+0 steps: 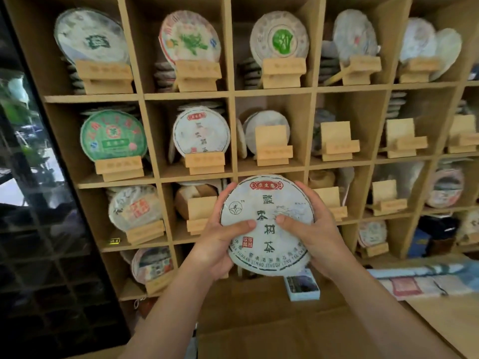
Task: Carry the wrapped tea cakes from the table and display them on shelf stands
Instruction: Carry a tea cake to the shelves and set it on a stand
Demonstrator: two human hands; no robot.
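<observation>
Head view: both hands hold one wrapped tea cake (268, 224) upright in front of the wooden shelf (233, 94), its printed face toward the camera. The left hand (220, 244) cups the cake's left edge, fingers (225, 193) curled behind the rim and the thumb pressed flat on the paper face. The right hand (315, 229) mirrors it on the right edge, fingers wrapped around the back, thumb lying across the print. So the cake is pinched between thumbs and fingers on both sides, hanging in the air near the lower middle of the shelf, touching no stand.

Just above it, in the middle row, an empty stand (273, 146) waits with other cakes leaning behind it; more bare stands sit to the right (any of them could be the goal, I cannot tell which).

What could go wrong, as I judge it: the stand's ledge looks shallow, so a cake set off-centre or too upright could roll or tip forward. Reaching in could also nudge the leaning cakes behind, and thumbs pressing hard may crease the paper.
</observation>
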